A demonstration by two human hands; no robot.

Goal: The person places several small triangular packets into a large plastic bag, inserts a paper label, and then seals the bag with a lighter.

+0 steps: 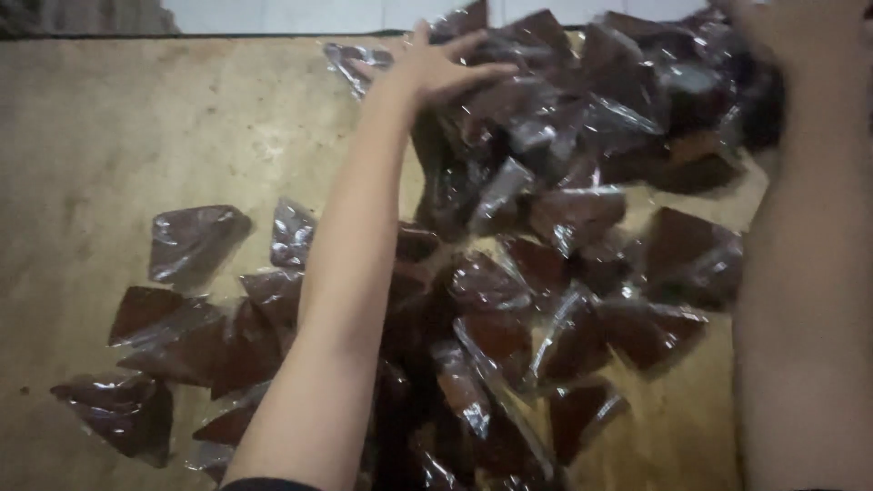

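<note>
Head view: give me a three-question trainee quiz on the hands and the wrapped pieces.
1. True or false: the left hand is stretched, fingers spread, over the far end of the pile of clear-wrapped brown wedge pieces.
2. What do the pieces lie on? A wooden tabletop; B metal tray; C cloth.
3. Can the right hand be seen gripping a piece?

Key: 1 true. 2 A. 3 No: it is blurred at the frame's top edge, so its grip cannot be told.
</note>
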